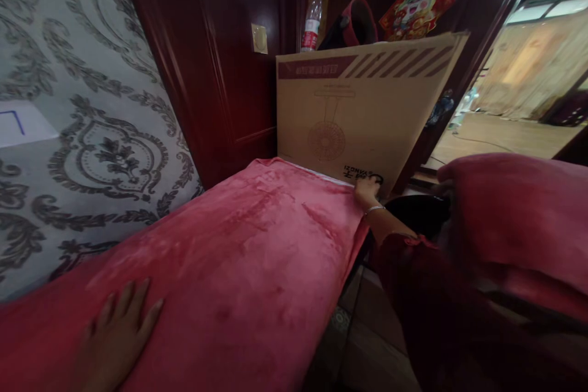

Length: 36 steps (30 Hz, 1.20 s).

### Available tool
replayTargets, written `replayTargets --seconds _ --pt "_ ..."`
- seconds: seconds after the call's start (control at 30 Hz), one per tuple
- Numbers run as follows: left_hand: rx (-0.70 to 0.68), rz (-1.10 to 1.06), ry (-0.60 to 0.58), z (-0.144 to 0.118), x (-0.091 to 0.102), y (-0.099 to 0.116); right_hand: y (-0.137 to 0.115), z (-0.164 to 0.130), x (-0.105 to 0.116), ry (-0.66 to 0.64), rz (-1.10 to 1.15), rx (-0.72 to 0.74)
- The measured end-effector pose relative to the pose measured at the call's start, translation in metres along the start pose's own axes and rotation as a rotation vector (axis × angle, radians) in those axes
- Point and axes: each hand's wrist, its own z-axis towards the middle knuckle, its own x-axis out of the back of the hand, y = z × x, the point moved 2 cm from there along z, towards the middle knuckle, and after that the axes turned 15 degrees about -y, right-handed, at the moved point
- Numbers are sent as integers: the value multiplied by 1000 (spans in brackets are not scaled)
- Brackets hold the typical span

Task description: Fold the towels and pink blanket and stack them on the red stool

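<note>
Blanket: soft, limp plush, judged light; grip at far corner
Left hand: fingers spread flat, near edge
Right hand: fingers closed on far corner by cardboard box

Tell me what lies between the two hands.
In the head view, only smooth pink blanket spans from the left hand, flat on it, to the right hand at its far edge by the cardboard box.

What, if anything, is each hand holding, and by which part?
The left hand holds nothing; it lies flat, fingers spread, on the red blanket. The right hand is at the blanket's far right edge, seemingly gripping it, though the fingers are unclear.
</note>
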Motion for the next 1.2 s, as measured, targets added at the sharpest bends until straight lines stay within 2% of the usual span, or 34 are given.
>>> replayTargets --seconds 0.1,0.17,0.27,0.33,0.4,0.53,0.6,0.67,0.73,0.8,0.9,1.0,1.1,1.13,1.2 --pt "4 9 -8 3 -1 -1 -18 -15 -4 62 1 78" --pt "9 32 -15 4 -1 -1 -30 -31 -16 78 6 171" --pt "25 71 -34 2 1 2 -38 -56 -42 8 36 283" --pt "27 87 -32 0 4 6 -35 -68 -55 -63 56 286" --pt "13 98 -11 -2 10 11 -32 -75 -57 -103 71 263" --pt "1 144 17 -10 27 25 -39 -90 -43 -129 103 254" --pt "-4 161 -3 -23 33 36 -50 -109 -41 -109 100 322" --pt "-86 182 -14 -45 31 51 -59 -134 -47 -89 85 469" --pt "-226 209 -34 -73 20 68 -62 -160 -61 -116 61 608" --pt "-337 217 -88 -102 2 82 -59 -176 -74 -160 47 663" --pt "-362 188 -122 -129 -19 91 -52 -181 -84 -144 87 673" --pt "-367 157 -84 -140 -28 87 -44 -177 -89 -71 257 742" --pt "-442 122 10 -160 -32 83 -21 -185 -105 21 654 773" --pt "-481 114 63 -171 -35 81 -10 -189 -115 26 861 718" --pt "-548 109 177 -202 -44 78 14 -199 -142 -42 1307 511"
